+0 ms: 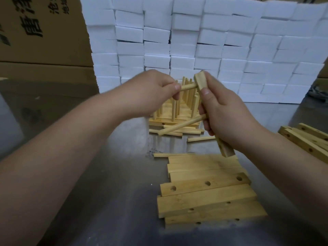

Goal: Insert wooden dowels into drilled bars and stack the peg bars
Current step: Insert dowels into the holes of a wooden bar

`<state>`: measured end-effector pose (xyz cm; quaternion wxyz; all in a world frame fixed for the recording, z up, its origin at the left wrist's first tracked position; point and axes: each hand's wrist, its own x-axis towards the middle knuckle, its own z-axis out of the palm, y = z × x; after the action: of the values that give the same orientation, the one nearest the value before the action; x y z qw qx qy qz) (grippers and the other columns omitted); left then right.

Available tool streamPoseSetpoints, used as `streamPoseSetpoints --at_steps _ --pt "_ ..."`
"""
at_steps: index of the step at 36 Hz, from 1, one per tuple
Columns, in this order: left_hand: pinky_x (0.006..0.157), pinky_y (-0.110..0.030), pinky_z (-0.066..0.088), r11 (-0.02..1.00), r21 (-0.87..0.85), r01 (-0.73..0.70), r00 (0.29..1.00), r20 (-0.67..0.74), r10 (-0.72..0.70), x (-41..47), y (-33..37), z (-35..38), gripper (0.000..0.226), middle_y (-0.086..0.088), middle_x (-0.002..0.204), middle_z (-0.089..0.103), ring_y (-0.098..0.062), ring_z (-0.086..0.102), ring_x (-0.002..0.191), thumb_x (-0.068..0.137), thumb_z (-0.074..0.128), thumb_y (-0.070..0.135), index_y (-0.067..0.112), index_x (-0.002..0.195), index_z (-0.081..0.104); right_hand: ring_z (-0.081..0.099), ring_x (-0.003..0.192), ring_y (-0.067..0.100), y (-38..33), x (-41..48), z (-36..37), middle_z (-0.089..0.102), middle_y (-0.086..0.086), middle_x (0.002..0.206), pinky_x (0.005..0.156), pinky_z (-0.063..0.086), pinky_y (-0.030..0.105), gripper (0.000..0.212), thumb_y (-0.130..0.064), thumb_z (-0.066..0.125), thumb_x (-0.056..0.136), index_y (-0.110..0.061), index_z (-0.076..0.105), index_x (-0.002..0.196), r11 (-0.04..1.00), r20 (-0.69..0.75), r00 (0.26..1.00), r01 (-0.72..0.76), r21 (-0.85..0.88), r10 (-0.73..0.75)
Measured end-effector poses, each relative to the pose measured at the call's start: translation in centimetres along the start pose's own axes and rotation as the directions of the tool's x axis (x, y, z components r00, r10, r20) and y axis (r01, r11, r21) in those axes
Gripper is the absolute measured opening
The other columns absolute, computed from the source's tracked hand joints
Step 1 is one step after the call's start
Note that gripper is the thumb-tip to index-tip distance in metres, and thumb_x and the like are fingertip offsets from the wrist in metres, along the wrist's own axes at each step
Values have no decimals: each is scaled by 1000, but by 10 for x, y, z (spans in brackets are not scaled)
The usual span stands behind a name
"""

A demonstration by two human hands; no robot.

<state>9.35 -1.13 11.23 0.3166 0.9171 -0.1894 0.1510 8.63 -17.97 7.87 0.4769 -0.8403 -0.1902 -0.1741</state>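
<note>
Now, 2 hands (154, 89) (227, 110), bar (200, 80) w/ 2 dowels (189, 87) (182, 126)

Even, diffuse overhead light, moderately bright. White foam blocks (213, 41) at the back run near blown-out, with little surface detail. Cardboard box (35, 32) upper left sits dimmer. Steel bench (124, 174) shows a dull sheen and pale smeared reflections mid-frame. Shadows soft and short under the loose bars (204, 199). Left hand (152, 89) and the dowel (189, 87) it pinches smeared by motion blur; right hand (225, 110) and the bar (200, 81) it grips crisper. Wide-angle bowing: block rows curve at the edges, forearms stretch toward the lower corners. Bottom edge soft.
</note>
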Motion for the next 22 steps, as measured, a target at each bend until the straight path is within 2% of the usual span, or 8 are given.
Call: streamPoseSetpoints --at_steps 2,6,9,10,14,17,22 --pt "35 -13 29 998 65 -15 1000 -21 17 0 -1 -5 31 6 53 44 -1 39 38 95 43 38 27 76 65 48 49 11 -1 -2 4 51 -2 70 43 45 24 37 -29 31 101 -42 37 135 998 13 1000 -12 64 11" --pt "40 -18 32 999 28 -46 997 -55 48 -2 2 1 27 3 62 50 -3 41 45 96 42 35 29 80 63 48 42 8 -4 1 2 50 -3 69 42 45 25 35 -30 30 101 -44 41 131 987 -2 1000 -28 158 28" --pt "37 -16 29 992 98 -85 992 -89 93 -1 3 -3 30 -2 57 47 -6 39 40 95 44 35 18 77 63 50 43 9 -5 3 -4 52 -5 64 41 44 24 35 -28 32 101 -40 46 130 984 12 999 -46 172 44" --pt "38 -16 29 986 130 -100 988 -104 114 0 3 -4 30 -5 58 50 -7 39 42 94 46 35 15 81 65 51 43 10 -5 3 -5 52 -7 61 41 44 24 34 -28 32 100 -40 48 128 983 20 999 -47 177 44" --pt "44 -20 31 960 257 -109 976 -153 152 -2 1 -6 24 3 54 52 -1 46 50 90 52 42 27 92 70 51 43 12 -6 1 0 51 -8 58 40 43 24 30 -26 32 101 -46 52 112 978 71 997 -57 199 44" --pt "48 -23 30 926 357 -123 968 -161 191 -3 0 -4 32 -1 58 54 -11 47 53 91 47 43 20 89 69 50 42 11 -5 -1 3 51 -9 57 40 44 24 30 -27 32 100 -47 51 111 978 76 996 -69 199 55" --pt "46 -24 25 921 370 -121 963 -179 199 -4 1 2 37 1 52 46 -10 42 52 94 43 42 16 73 60 48 40 9 -5 -3 2 50 -8 59 40 43 22 31 -27 32 100 -44 50 117 977 62 996 -74 201 62"
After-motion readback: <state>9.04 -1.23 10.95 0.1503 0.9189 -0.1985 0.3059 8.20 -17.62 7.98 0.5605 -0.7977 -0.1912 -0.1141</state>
